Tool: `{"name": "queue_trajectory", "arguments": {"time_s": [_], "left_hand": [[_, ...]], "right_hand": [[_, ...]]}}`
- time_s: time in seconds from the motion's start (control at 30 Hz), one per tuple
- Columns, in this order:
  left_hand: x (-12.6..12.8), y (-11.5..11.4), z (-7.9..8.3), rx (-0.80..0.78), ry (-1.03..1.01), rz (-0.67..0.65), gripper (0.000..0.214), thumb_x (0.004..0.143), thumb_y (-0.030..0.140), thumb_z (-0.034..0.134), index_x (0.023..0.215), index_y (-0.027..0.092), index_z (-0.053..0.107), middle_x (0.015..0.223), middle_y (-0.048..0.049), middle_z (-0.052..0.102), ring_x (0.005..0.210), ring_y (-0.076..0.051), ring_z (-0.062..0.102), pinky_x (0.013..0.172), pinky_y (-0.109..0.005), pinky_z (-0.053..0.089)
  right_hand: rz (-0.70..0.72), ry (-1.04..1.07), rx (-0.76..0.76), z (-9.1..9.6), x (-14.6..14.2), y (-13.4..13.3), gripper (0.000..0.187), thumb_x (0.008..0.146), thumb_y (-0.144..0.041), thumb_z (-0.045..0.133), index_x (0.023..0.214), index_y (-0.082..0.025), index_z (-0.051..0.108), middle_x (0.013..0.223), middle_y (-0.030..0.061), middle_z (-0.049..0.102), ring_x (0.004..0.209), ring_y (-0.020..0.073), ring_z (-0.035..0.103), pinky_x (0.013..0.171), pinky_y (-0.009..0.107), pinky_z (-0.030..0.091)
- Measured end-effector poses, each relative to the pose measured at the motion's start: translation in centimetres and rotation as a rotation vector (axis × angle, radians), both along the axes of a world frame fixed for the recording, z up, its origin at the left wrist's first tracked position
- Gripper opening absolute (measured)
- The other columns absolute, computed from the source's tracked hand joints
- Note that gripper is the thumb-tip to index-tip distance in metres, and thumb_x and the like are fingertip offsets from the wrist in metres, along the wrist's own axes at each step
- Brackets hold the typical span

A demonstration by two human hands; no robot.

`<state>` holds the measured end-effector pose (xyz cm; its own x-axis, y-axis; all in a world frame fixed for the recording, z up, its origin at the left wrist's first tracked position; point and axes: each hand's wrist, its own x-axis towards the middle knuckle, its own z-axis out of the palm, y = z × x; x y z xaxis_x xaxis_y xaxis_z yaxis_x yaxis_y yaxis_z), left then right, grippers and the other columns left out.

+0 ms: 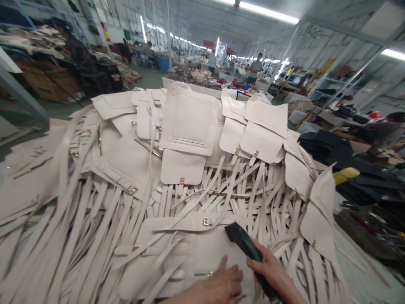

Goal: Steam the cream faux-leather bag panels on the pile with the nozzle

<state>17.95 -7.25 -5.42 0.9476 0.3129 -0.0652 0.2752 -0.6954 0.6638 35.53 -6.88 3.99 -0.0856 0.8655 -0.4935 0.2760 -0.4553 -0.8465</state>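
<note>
My left hand [218, 285] lies flat, fingers together, on a cream leather bag piece [177, 257] at the bottom centre. Just right of it, my right hand [272, 270] is wrapped round a black hand tool [245, 240] whose head rests on the same piece. A strap with a gold buckle [206, 221] lies just above the tool head. All around are several long cream straps [95, 219] in a loose heap. Behind them stands a stack of cream bag panels and flaps [190, 126] with small gold clasps.
Black leather pieces [332, 147] are piled at the right, with a yellow object [346, 174] beside them. Shelves with stock [41, 55] stand at the left. People [255, 67] work at far tables down a long factory hall.
</note>
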Motion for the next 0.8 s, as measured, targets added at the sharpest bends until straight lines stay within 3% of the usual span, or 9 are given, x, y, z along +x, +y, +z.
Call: {"name": "queue_trajectory", "arguments": {"time_s": [0.07, 0.23, 0.37, 0.5, 0.63, 0.73, 0.8], "left_hand": [[-0.8, -0.3, 0.3, 0.033, -0.025, -0.002, 0.022, 0.084, 0.033, 0.043, 0.094, 0.021, 0.059, 0.124, -0.0066, 0.048, 0.125, -0.025, 0.03, 0.102, -0.056, 0.017], [-5.4, -1.0, 0.6, 0.157, -0.014, 0.209, 0.047, 0.078, 0.033, 0.05, 0.123, 0.026, 0.039, 0.133, -0.0079, 0.038, 0.128, -0.029, 0.019, 0.1, -0.062, 0.01], [-6.6, -1.5, 0.3, 0.17, -0.031, 0.221, 0.066, 0.075, 0.031, 0.055, 0.132, 0.033, 0.022, 0.139, -0.0044, 0.03, 0.128, -0.027, 0.022, 0.102, -0.059, 0.012], [-7.5, -1.2, 0.4, 0.174, 0.009, 0.224, 0.066, 0.076, 0.033, 0.053, 0.134, 0.025, 0.021, 0.139, -0.0071, 0.028, 0.129, -0.024, 0.019, 0.106, -0.049, 0.011], [-11.0, 1.5, 0.9, 0.261, 0.15, 0.368, 0.062, 0.075, 0.03, 0.055, 0.131, 0.025, 0.028, 0.141, -0.0072, 0.025, 0.13, -0.025, 0.014, 0.105, -0.052, 0.007], [-12.8, 4.9, 1.0, 0.348, 0.22, 0.491, 0.067, 0.072, 0.031, 0.06, 0.131, 0.031, 0.028, 0.143, -0.0052, 0.02, 0.131, -0.03, 0.008, 0.1, -0.059, 0.001], [-12.7, 7.1, 0.8, 0.376, 0.22, 0.522, 0.066, 0.072, 0.033, 0.061, 0.13, 0.035, 0.029, 0.143, -0.0035, 0.019, 0.131, -0.031, 0.008, 0.098, -0.062, -0.001]], "right_hand": [[0.089, 0.016, 0.002, 0.6, -1.7, 0.2, 0.064, 0.062, -0.013, 0.05, 0.125, -0.02, 0.04, 0.055, -0.0073, 0.047, 0.037, 0.0062, 0.038, 0.036, 0.017, 0.036], [0.302, 0.046, 0.005, 1.0, -6.8, 2.1, 0.064, 0.057, -0.011, 0.053, 0.119, -0.023, 0.047, 0.061, -0.0058, 0.052, 0.043, 0.0066, 0.039, 0.038, 0.015, 0.036], [0.329, -0.013, 0.107, -0.3, -10.8, 5.1, 0.054, 0.055, -0.009, 0.053, 0.107, -0.022, 0.057, 0.054, -0.0073, 0.046, 0.045, 0.0062, 0.038, 0.039, 0.014, 0.033], [0.336, -0.019, 0.125, -0.9, -13.6, 8.1, 0.057, 0.059, -0.013, 0.054, 0.114, -0.025, 0.051, 0.054, -0.0078, 0.045, 0.038, 0.0064, 0.041, 0.036, 0.016, 0.036], [0.29, -0.014, 0.164, 0.1, -12.8, 8.5, 0.063, 0.065, -0.019, 0.053, 0.125, -0.029, 0.038, 0.062, -0.0063, 0.049, 0.04, 0.0073, 0.046, 0.037, 0.018, 0.04], [0.202, -0.045, 0.174, 1.3, -10.2, 6.8, 0.064, 0.069, -0.021, 0.049, 0.13, -0.028, 0.03, 0.07, -0.0037, 0.053, 0.043, 0.0075, 0.048, 0.038, 0.018, 0.041], [0.186, -0.082, 0.127, 1.8, -8.4, 5.0, 0.066, 0.068, -0.02, 0.049, 0.131, -0.026, 0.03, 0.065, -0.0045, 0.053, 0.041, 0.008, 0.047, 0.037, 0.018, 0.04]]}}
